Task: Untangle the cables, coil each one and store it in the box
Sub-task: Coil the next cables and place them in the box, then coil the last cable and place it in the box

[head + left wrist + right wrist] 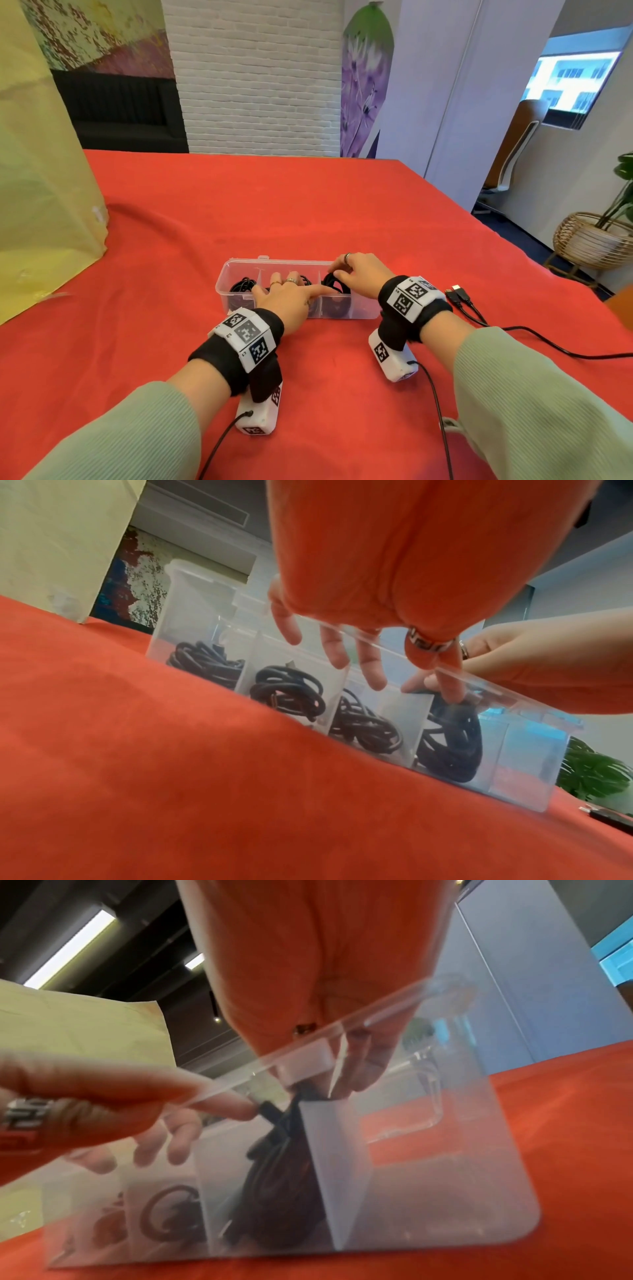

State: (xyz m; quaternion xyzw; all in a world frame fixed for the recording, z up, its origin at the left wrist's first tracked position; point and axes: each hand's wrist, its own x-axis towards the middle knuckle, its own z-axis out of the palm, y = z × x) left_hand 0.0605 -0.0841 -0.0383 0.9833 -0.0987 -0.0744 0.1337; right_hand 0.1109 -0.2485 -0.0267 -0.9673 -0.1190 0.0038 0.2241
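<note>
While three compartments of the clear divided box (239, 265) already hold coiled black cables, a fourth coil (455, 739) is only now going into the compartment next along to the right, standing on edge with its top at the rim. In the left wrist view the first three coils lie settled: one at the far left (202, 658), a second (287, 693) beside it, a third (363, 726) after that. The end compartment (534, 753), at three o'clock of the fourth coil, looks empty.

The right hand (363, 274) has its fingers curled down onto the top of that coil, gripping it. The left hand (291, 294) lies over the middle compartments with fingers nearly straight, the forefinger reaching to the coil's near side and pressing it; it holds nothing.

On the red-covered table (308, 205), at three o'clock of the box and well apart from it, a black cable with two plugs (457, 294) lies uncoiled, trailing off to the right edge.

By my judgement the task is mostly done: seat this coil, then coil and store that last cable, if it belongs to the set.
</note>
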